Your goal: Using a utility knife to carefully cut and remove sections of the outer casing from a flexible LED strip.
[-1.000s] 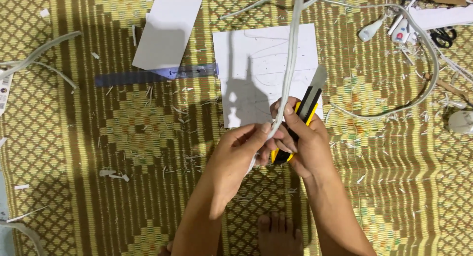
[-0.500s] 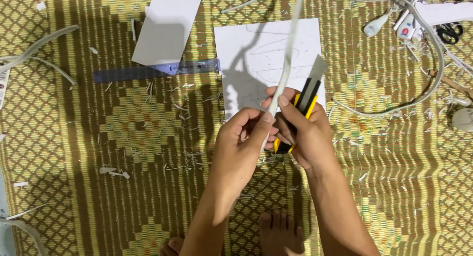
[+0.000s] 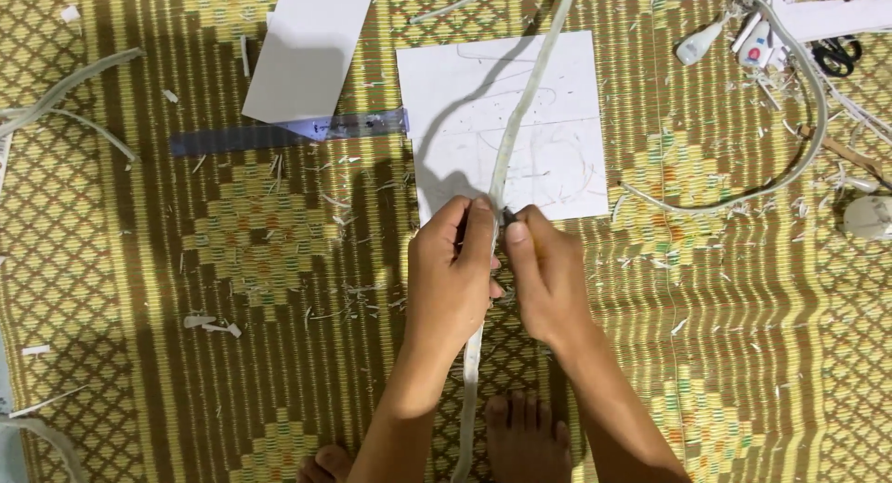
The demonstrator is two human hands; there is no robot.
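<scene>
A long pale flat strip runs from the top edge down over a white sheet, passes between my hands and goes on toward my feet. My left hand pinches the strip with thumb and fingers at the sheet's lower edge. My right hand is closed right beside it, thumb against the strip. Only a dark tip of the utility knife shows between the two thumbs; the rest is hidden in my right fist.
A woven yellow mat littered with pale shavings lies under everything. A blue ruler and a second white sheet lie upper left. Curved strips at far left, a looped strip, scissors and small tools upper right. My bare feet at the bottom.
The yellow-black knife that stuck up out of my right hand has been drawn down into the fist. Both hands have closed together on the strip at one spot.
</scene>
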